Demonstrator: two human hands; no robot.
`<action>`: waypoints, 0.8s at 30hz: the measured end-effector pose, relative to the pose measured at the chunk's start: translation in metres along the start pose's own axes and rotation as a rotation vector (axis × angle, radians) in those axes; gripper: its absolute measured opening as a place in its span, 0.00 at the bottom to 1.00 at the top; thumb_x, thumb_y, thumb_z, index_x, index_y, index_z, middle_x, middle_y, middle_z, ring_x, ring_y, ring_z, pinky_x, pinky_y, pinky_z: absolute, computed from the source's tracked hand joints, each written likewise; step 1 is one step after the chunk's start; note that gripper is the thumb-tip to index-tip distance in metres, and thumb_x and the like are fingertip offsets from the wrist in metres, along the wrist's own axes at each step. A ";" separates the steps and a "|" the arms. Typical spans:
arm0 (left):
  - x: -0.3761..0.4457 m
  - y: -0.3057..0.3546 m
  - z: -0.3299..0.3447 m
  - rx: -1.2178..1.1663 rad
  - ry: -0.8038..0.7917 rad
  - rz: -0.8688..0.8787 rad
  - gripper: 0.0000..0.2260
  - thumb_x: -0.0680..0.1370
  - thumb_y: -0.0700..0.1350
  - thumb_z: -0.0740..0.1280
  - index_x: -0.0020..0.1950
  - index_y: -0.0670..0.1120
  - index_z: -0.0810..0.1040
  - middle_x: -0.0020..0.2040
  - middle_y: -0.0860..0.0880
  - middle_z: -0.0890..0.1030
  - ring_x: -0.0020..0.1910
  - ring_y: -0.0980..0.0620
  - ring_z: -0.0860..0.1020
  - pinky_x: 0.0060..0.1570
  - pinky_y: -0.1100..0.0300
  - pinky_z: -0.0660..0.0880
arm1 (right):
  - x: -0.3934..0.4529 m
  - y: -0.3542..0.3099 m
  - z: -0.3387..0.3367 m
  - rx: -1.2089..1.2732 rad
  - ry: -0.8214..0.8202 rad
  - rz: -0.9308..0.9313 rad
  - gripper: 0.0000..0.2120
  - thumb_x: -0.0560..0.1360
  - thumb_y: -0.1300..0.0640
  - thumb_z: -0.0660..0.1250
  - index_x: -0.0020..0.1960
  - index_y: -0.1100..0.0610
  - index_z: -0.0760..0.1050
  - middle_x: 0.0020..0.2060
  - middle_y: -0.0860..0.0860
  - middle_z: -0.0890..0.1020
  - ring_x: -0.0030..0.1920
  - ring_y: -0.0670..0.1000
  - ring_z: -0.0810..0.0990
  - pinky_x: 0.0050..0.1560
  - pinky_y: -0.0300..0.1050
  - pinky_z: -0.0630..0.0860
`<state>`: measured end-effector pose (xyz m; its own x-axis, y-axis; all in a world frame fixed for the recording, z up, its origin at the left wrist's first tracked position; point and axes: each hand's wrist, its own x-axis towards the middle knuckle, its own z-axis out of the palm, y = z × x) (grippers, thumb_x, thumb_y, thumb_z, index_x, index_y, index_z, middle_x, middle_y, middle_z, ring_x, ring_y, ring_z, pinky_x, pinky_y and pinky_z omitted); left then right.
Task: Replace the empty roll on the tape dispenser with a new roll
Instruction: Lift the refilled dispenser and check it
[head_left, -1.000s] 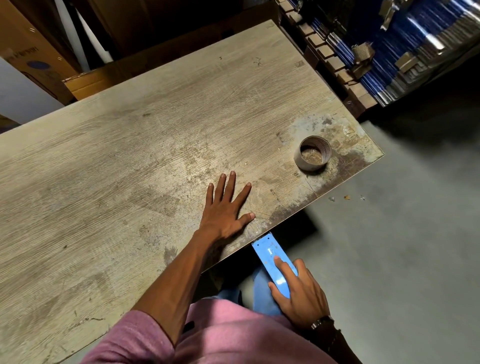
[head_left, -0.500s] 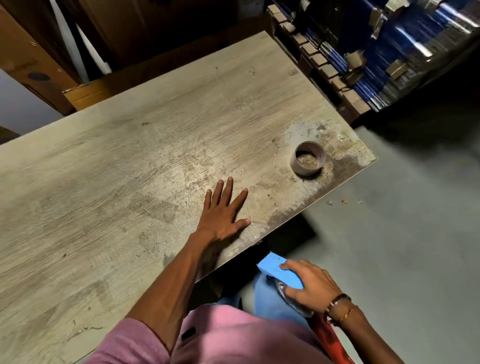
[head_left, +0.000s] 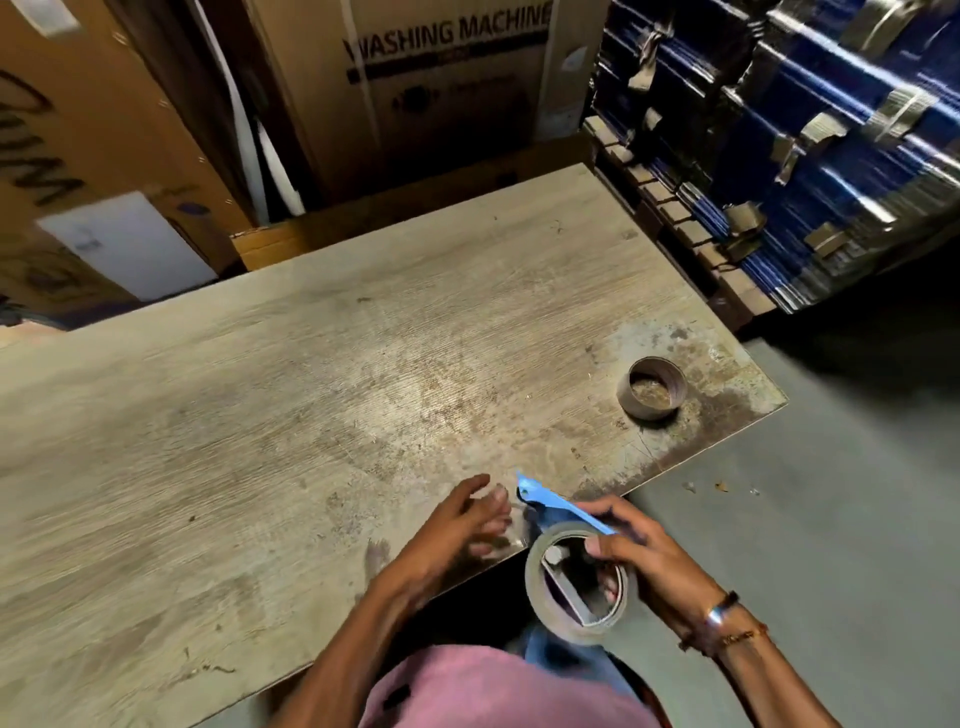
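Two hands are working at the table's near edge as I'm watching. My right hand (head_left: 644, 561) is gripping the blue dispenser (head_left: 563, 506), with a tape roll (head_left: 576, 584) sitting on it. My left hand (head_left: 462, 525), fingers loosely spread, is hovering beside its tip, blurred. Farther right, the empty core (head_left: 652, 388) is standing on the table (head_left: 311, 415). Boxes (head_left: 447, 78) are looming behind.

1. The table (head_left: 291, 415) has a worn, pale wood-grain top, and it runs across the scene from the near left to the far right.
2. Its right end is stained dark and rusty, mostly close to the corner.
3. An empty cardboard roll core (head_left: 652, 388) stands on this stained part, near the right edge, with its opening upward.
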<state>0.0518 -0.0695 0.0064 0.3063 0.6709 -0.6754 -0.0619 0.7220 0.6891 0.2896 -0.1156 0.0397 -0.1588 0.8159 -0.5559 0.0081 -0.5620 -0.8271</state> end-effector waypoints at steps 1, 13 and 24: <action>-0.005 -0.004 0.004 -0.084 -0.042 -0.053 0.27 0.73 0.53 0.72 0.69 0.52 0.67 0.50 0.49 0.86 0.45 0.52 0.83 0.48 0.56 0.79 | 0.006 -0.005 0.003 0.044 -0.009 -0.002 0.24 0.60 0.51 0.76 0.55 0.57 0.81 0.49 0.51 0.85 0.49 0.50 0.81 0.49 0.40 0.75; -0.016 0.021 0.006 -0.463 0.030 0.075 0.27 0.73 0.46 0.77 0.65 0.33 0.73 0.56 0.38 0.82 0.54 0.40 0.80 0.56 0.45 0.78 | 0.086 -0.063 0.030 0.110 -0.353 0.128 0.20 0.64 0.57 0.77 0.55 0.58 0.79 0.42 0.61 0.79 0.35 0.55 0.75 0.34 0.43 0.75; 0.006 0.056 -0.008 -0.730 0.340 0.241 0.14 0.71 0.44 0.74 0.53 0.38 0.83 0.45 0.40 0.84 0.39 0.45 0.83 0.48 0.49 0.80 | 0.144 -0.092 0.046 -0.247 -0.196 -0.193 0.07 0.79 0.60 0.68 0.54 0.52 0.81 0.47 0.52 0.85 0.43 0.41 0.84 0.44 0.39 0.80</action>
<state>0.0429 -0.0237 0.0389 -0.0894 0.7507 -0.6545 -0.7236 0.4027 0.5606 0.2207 0.0469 0.0395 -0.3662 0.8488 -0.3813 0.1937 -0.3313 -0.9234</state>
